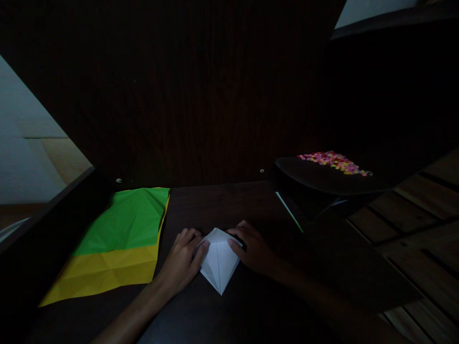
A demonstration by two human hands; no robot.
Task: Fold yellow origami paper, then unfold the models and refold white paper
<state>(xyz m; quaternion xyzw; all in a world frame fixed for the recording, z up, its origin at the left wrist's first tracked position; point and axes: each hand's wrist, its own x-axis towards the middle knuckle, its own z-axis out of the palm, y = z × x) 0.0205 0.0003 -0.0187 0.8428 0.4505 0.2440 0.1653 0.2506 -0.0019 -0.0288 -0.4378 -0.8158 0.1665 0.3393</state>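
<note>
A folded sheet of white paper (218, 265), shaped like a kite with a crease down its middle, lies on the dark wooden surface with its long point towards me. My left hand (187, 253) grips its left corner, thumb on top and fingers at the edge or beneath. On the opposite corner, my right hand (249, 244) pinches the paper the same way, with its thumb pressed on the upper face. The fingertips under the paper are hidden.
To the left lie a creased green sheet (125, 220) and a yellow sheet (107, 272) under it. A thin pale strip (289, 211) rests at right. Small colourful pieces (337, 162) are heaped on a curved dark shelf (304, 173). A tall dark panel (201, 95) rises behind.
</note>
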